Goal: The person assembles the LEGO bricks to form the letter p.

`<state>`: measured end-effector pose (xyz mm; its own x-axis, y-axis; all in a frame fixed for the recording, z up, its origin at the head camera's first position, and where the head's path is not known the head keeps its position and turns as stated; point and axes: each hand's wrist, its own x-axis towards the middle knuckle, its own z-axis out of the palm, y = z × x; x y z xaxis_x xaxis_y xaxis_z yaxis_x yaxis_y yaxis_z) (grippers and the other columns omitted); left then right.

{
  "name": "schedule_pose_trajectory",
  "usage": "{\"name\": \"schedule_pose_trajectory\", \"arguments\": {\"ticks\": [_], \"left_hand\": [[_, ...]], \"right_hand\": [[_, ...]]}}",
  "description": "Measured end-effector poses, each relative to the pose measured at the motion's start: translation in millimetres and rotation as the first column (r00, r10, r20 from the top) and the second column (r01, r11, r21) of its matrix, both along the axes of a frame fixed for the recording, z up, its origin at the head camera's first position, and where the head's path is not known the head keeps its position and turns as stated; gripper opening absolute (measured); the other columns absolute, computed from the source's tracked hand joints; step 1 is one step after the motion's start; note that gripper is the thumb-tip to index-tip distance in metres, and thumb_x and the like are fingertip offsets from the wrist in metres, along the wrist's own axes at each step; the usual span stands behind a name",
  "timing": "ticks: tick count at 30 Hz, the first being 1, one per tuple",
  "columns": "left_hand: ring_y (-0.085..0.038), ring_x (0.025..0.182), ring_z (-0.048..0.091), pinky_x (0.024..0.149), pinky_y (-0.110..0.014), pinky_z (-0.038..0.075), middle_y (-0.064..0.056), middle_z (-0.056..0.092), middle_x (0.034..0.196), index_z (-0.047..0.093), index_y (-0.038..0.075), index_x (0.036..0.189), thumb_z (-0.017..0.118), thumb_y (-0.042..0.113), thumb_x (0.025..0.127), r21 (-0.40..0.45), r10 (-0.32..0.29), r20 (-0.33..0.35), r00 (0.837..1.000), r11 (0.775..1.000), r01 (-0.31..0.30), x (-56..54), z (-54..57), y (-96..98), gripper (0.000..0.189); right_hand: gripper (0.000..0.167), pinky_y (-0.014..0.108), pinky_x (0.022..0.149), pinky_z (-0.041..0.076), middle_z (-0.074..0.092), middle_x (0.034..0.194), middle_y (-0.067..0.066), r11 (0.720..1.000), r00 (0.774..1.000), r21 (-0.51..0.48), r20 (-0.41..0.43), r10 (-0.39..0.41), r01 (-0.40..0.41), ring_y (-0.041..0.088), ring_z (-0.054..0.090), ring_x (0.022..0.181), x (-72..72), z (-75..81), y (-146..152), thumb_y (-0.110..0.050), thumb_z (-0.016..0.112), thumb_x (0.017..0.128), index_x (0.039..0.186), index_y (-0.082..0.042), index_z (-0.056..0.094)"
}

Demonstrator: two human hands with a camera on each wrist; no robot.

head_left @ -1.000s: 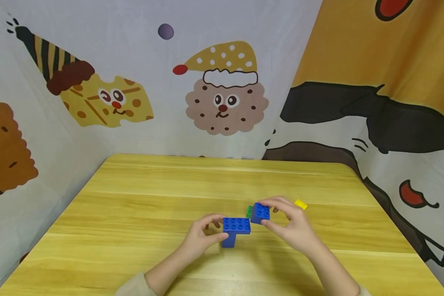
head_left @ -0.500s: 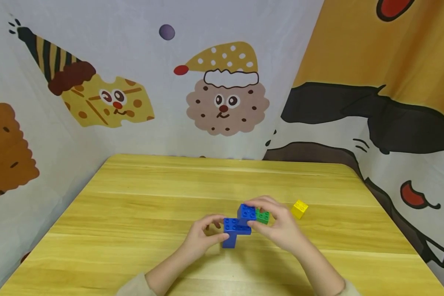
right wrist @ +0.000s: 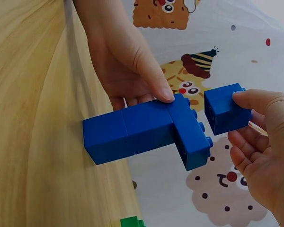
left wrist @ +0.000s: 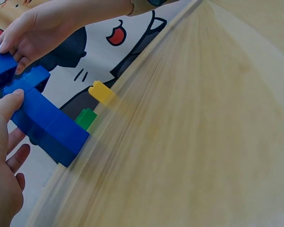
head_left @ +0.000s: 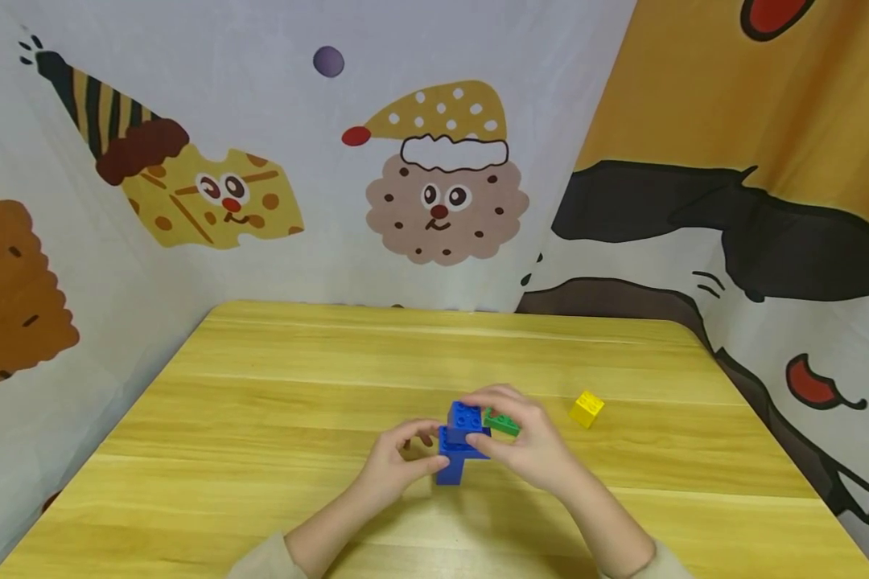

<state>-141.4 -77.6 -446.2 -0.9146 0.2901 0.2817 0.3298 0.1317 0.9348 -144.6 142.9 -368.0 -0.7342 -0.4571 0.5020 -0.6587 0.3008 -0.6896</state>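
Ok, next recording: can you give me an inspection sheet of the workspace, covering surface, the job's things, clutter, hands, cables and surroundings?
Surface: wood-grain table.
Job's things: upright blue stack with a wider block across its top, overhanging one side; single blue block above it, still apart from its studs in the right wrist view.
Clutter: green block, partly hidden by the right hand in the head view; yellow block farther right.
Hands: left hand grips the stack; right hand pinches the single block.
Cables: nothing seen.
Surroundings: cloth printed with cartoon characters behind the table.
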Motion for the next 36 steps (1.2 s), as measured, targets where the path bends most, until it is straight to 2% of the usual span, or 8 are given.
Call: {"name": "schedule_pose_trajectory", "arguments": {"ticks": [7, 8, 11, 18, 20, 24, 29, 36], "left_hand": [[-0.037, 0.098, 0.053, 0.084, -0.043, 0.035, 0.001, 0.066, 0.102, 0.067, 0.006, 0.112, 0.076, 0.004, 0.08, 0.007, -0.005, 0.054, 0.999, 1.0, 0.005, 13.2, 32.2, 2.9, 0.034], [-0.037, 0.098, 0.053, 0.085, -0.043, 0.035, 0.002, 0.066, 0.101, 0.067, 0.006, 0.112, 0.076, 0.005, 0.08, 0.008, -0.009, 0.055, 0.998, 1.0, 0.008, 13.2, 32.7, 2.7, 0.034], [-0.037, 0.098, 0.053, 0.085, -0.043, 0.035, 0.001, 0.066, 0.101, 0.067, 0.005, 0.113, 0.076, 0.005, 0.08, 0.01, -0.015, 0.049, 0.999, 1.0, 0.015, 12.3, 31.4, 2.4, 0.034], [-0.034, 0.098, 0.053, 0.084, -0.042, 0.036, 0.001, 0.066, 0.103, 0.067, 0.008, 0.115, 0.077, 0.006, 0.079, -0.002, 0.006, 0.037, 0.999, 1.0, -0.006, 0.7, 4.5, 1.8, 0.037], [-0.03, 0.098, 0.054, 0.084, -0.041, 0.036, 0.003, 0.066, 0.103, 0.067, 0.011, 0.115, 0.077, 0.008, 0.079, 0.001, 0.004, 0.03, 1.0, 1.0, -0.004, -0.6, 1.1, 1.4, 0.037], [-0.025, 0.097, 0.054, 0.084, -0.039, 0.035, 0.005, 0.065, 0.102, 0.067, 0.014, 0.115, 0.078, 0.014, 0.08, 0.008, -0.004, 0.01, 1.0, 1.0, 0.004, -1.2, -0.7, 0.5, 0.036], [-0.025, 0.095, 0.054, 0.083, -0.039, 0.036, 0.006, 0.066, 0.101, 0.067, 0.016, 0.115, 0.078, 0.019, 0.08, -0.001, -0.007, -0.006, 1.0, 1.0, 0.007, -1.3, -0.4, -0.4, 0.036], [-0.024, 0.095, 0.054, 0.083, -0.039, 0.036, 0.007, 0.065, 0.102, 0.067, 0.015, 0.115, 0.078, 0.018, 0.08, -0.004, -0.009, -0.01, 1.0, 1.0, 0.009, -1.2, -0.6, -0.1, 0.037]], "right_hand": [[0.039, 0.037, 0.08, 0.051, 0.063, 0.115, -0.004, 1.0, 0.999, 0.001, 0.011, 0.03, -0.03, 0.017, 0.058, 0.098, -0.5, -1.7, -3.9, -0.008, 0.075, 0.082, 0.119, -0.015, 0.066], [0.038, 0.037, 0.081, 0.051, 0.063, 0.115, -0.003, 0.999, 0.999, 0.0, 0.015, 0.035, -0.035, 0.017, 0.058, 0.098, -0.6, -2.1, -4.3, -0.008, 0.075, 0.082, 0.119, -0.014, 0.066], [0.039, 0.04, 0.083, 0.051, 0.063, 0.116, -0.001, 0.999, 0.998, 0.004, 0.042, 0.041, -0.041, 0.019, 0.058, 0.102, -0.7, -3.0, -5.5, -0.007, 0.075, 0.082, 0.119, -0.011, 0.065], [0.039, 0.038, 0.084, 0.051, 0.063, 0.113, 0.009, 0.999, 0.997, 0.014, 0.058, 0.047, -0.047, 0.022, 0.059, 0.102, 4.1, 4.6, -12.3, 0.004, 0.074, 0.079, 0.116, -0.001, 0.065], [0.039, 0.038, 0.084, 0.051, 0.063, 0.113, 0.01, 0.999, 0.997, 0.016, 0.061, 0.047, -0.048, 0.022, 0.059, 0.102, 4.3, 4.7, -12.9, 0.005, 0.074, 0.079, 0.116, 0.0, 0.065], [0.039, 0.042, 0.085, 0.051, 0.063, 0.115, 0.005, 0.999, 0.996, 0.017, 0.078, 0.046, -0.048, 0.02, 0.058, 0.104, 0.7, -0.8, -11.5, 0.001, 0.074, 0.08, 0.118, -0.004, 0.065], [0.04, 0.046, 0.085, 0.05, 0.062, 0.117, 0.003, 0.998, 0.994, -0.008, 0.083, 0.064, -0.063, 0.02, 0.058, 0.106, -3.1, -7.2, -9.2, -0.005, 0.075, 0.082, 0.121, -0.007, 0.064], [0.039, 0.046, 0.085, 0.051, 0.063, 0.116, 0.002, 0.997, 0.995, 0.011, 0.065, 0.078, -0.078, 0.019, 0.058, 0.104, -5.0, -8.6, -9.2, -0.007, 0.074, 0.083, 0.121, -0.008, 0.065]]}}
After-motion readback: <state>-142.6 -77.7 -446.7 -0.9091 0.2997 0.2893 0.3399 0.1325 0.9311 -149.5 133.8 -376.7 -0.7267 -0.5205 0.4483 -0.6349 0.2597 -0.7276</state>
